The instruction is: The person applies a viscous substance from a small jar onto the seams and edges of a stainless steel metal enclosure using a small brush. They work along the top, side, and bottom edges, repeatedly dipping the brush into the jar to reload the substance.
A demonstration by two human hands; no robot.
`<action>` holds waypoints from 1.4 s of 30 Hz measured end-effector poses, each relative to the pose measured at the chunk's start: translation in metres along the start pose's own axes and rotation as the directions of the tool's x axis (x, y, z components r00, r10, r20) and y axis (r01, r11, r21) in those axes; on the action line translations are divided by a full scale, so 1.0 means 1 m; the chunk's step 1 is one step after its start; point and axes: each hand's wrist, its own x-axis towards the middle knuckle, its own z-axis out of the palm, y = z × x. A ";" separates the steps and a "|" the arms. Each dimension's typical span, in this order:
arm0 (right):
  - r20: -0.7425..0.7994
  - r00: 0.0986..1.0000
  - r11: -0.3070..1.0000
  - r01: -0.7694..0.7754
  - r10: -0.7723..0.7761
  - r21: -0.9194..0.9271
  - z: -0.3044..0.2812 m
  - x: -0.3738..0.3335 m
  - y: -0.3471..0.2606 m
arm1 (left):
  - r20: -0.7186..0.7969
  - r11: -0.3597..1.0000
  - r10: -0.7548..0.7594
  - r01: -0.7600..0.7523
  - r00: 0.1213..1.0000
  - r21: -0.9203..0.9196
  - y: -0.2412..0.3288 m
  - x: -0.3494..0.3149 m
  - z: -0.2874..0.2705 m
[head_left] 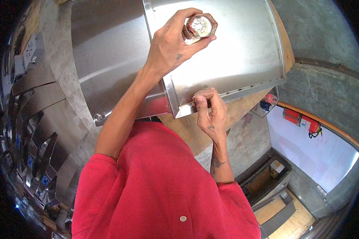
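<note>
Steel panel (227, 51) lies flat on the wooden table (187, 127). Our left hand (173, 44) grips a hexagonal-headed tool (201, 26) upright on it; right hand (209, 109) pinches the near corner edge, seemingly to steady the panel.

Steel panel (235, 51) lies flat on a wooden bench (195, 127), folded edges along its near and left sides. Left hand (171, 47) is over the panel's far left part, fingers wrapped round a small reddish hexagonal-headed tool (201, 26). Right hand (209, 111) is at the panel's near left corner, pinching something thin against the folded edge. Left of the panel: a larger curved steel sheet (107, 51). Right of the panel, well apart: red fire extinguisher (301, 119) by a whiteboard (319, 155).
</note>
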 end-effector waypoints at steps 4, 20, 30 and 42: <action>-0.013 1.000 1.000 0.003 -0.003 0.013 0.001 0.000 0.000 | -0.049 0.996 0.090 -0.090 0.995 0.003 -0.008 -0.001 0.003; 0.001 1.000 1.000 0.001 -0.001 0.024 0.001 -0.002 0.002 | -0.030 0.997 0.077 -0.077 0.997 0.016 -0.006 -0.001 0.002; -0.454 0.891 0.884 0.235 -0.029 0.405 -0.025 0.023 -0.022 | 0.063 0.999 -0.049 0.048 0.997 0.021 0.006 0.000 -0.005; -0.514 0.784 0.938 0.295 -0.347 -0.183 -0.024 0.101 -0.053 | 0.118 0.999 -0.033 0.037 0.992 -0.028 0.008 0.001 -0.005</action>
